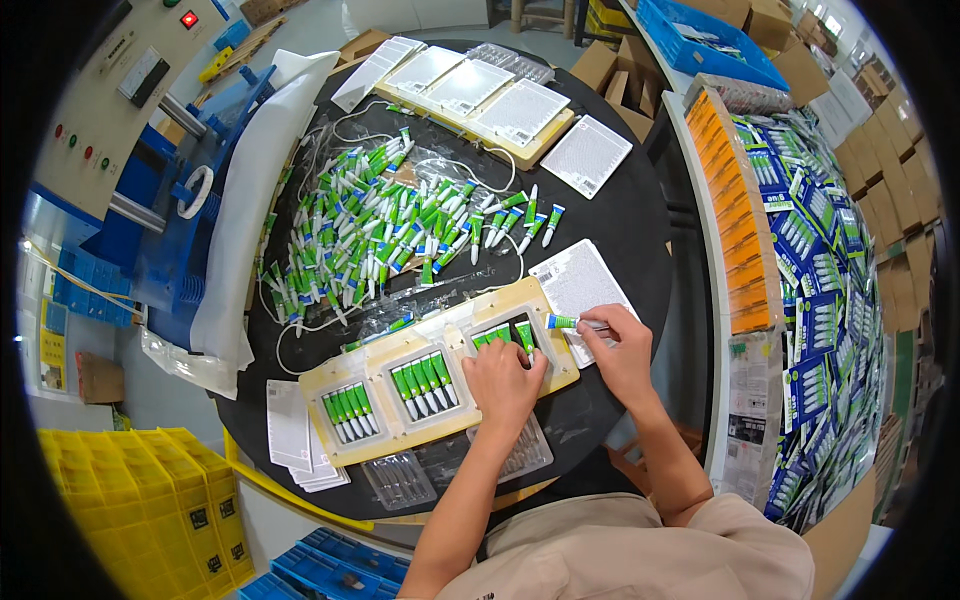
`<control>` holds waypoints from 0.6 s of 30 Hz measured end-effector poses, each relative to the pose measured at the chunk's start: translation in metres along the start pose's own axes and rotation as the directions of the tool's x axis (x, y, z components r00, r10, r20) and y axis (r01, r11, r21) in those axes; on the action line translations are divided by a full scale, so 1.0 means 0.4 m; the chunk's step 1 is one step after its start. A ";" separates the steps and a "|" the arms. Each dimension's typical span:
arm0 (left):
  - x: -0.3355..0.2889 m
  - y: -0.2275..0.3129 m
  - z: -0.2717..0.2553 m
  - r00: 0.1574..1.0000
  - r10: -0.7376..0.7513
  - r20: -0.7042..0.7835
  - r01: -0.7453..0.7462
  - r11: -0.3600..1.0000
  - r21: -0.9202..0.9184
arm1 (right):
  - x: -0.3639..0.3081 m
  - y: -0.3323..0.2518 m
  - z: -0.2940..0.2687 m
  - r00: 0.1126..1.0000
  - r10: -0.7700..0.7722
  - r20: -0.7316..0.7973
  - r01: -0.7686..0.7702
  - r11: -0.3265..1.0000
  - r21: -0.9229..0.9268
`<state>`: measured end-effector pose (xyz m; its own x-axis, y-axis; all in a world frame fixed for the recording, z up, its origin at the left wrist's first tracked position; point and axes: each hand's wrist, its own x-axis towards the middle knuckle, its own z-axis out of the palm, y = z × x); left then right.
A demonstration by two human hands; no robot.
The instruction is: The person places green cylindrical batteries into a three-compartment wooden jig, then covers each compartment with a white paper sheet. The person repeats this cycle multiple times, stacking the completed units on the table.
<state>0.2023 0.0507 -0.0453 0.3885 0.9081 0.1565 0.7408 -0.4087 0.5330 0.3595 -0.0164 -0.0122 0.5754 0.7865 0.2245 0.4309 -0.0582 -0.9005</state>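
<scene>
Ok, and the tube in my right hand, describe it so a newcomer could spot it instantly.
On the round black table, find the long yellow tray nearest the person. At its right end, the right hand holds a small green tube near a white card. Its blue end points left, and unlike the tubes heaped beyond the tray, it is held in that hand.

bright light | fisheye-bent edges | glints on clear trays | far boxes perhaps soft
</scene>
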 end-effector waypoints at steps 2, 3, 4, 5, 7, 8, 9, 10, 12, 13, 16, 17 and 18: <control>-0.007 -0.002 -0.013 0.998 0.056 -0.036 -0.055 0.998 0.032 | -0.014 0.003 0.011 0.986 -0.167 0.011 0.167 0.984 -0.064; -0.014 -0.005 -0.022 0.999 0.042 0.022 -0.042 0.998 0.038 | -0.019 0.007 0.018 0.952 -0.304 0.032 0.305 0.936 -0.179; -0.029 -0.008 -0.034 0.998 0.038 0.057 -0.040 0.999 0.032 | -0.026 0.011 0.028 0.929 -0.367 0.041 0.368 0.910 -0.191; -0.045 -0.013 -0.043 0.997 0.056 0.051 -0.056 0.998 0.012 | -0.035 0.015 0.038 0.918 -0.392 0.055 0.394 0.895 -0.210; -0.063 -0.030 -0.052 0.972 0.233 0.032 -0.235 0.970 0.059 | -0.050 0.022 0.060 0.899 -0.436 0.036 0.434 0.878 -0.200; -0.067 -0.043 -0.056 0.941 0.337 -0.008 -0.335 0.939 0.077 | -0.055 0.025 0.069 0.907 -0.418 0.050 0.418 0.878 -0.234; -0.074 -0.055 -0.059 0.928 0.310 0.208 -0.337 0.936 0.106 | -0.056 0.029 0.078 0.896 -0.441 0.050 0.439 0.864 -0.248; -0.080 -0.066 -0.057 0.912 0.353 0.208 -0.382 0.917 0.119 | -0.060 0.031 0.085 0.882 -0.470 0.042 0.464 0.850 -0.249; -0.081 -0.082 -0.047 0.878 0.400 0.263 -0.450 0.877 0.166 | -0.061 0.034 0.091 0.867 -0.496 0.056 0.489 0.823 -0.288; -0.081 -0.090 -0.044 0.886 0.389 0.252 -0.435 0.885 0.162 | -0.061 0.035 0.091 0.863 -0.502 0.056 0.496 0.818 -0.291; -0.077 -0.099 -0.032 0.896 0.392 0.210 -0.427 0.889 0.163 | -0.059 0.035 0.076 0.828 -0.554 0.088 0.551 0.773 -0.313; -0.079 -0.099 -0.032 0.885 0.409 0.220 -0.445 0.884 0.146 | -0.059 0.034 0.070 0.816 -0.569 0.099 0.568 0.758 -0.320; -0.076 -0.100 -0.032 0.873 0.425 0.240 -0.467 0.871 0.152 | -0.057 0.034 0.063 0.793 -0.595 0.135 0.603 0.731 -0.319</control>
<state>0.1539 0.0407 -0.0607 0.7857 0.5966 0.1637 0.5474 -0.7937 0.2652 0.3348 -0.0197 -0.0390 0.1060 0.7407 0.6634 0.8839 0.2355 -0.4042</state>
